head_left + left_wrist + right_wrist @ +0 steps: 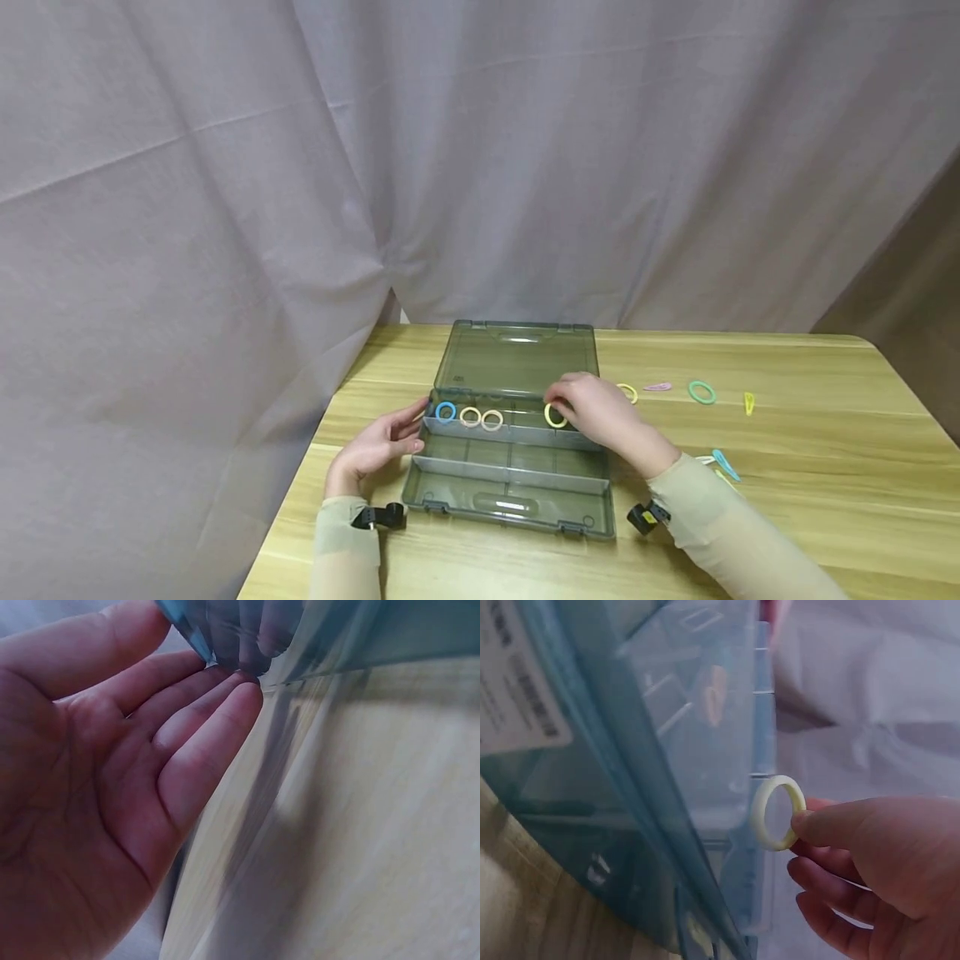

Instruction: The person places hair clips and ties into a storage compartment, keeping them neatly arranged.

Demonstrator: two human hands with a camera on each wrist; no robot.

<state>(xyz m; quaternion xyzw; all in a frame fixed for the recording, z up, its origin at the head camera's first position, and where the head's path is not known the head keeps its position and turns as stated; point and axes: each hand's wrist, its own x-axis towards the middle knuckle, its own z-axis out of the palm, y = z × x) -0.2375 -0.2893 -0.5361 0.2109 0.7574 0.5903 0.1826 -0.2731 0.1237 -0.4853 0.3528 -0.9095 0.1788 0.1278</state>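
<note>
My right hand point(592, 407) pinches a pale yellow hair tie point(760, 817) between thumb and fingers, over the back row of a grey see-through compartment box point(510, 477). The ring stands upright in the right wrist view. A blue hair tie point(446, 412) and two beige hair ties point(470, 417) lie in the left part of that same row. At the box's left side is my left hand point(375, 447), its fairly straight fingers point(214, 754) touching the outer wall near a corner, thumb apart from them.
The box's lid point(517, 358) lies folded back. To the right on the wooden table are a yellow hair tie point(628, 392), a green hair tie point(702, 392), a pink hair clip point(657, 387), a yellow clip point(748, 404) and a blue clip point(725, 465). A grey curtain point(510, 167) hangs behind.
</note>
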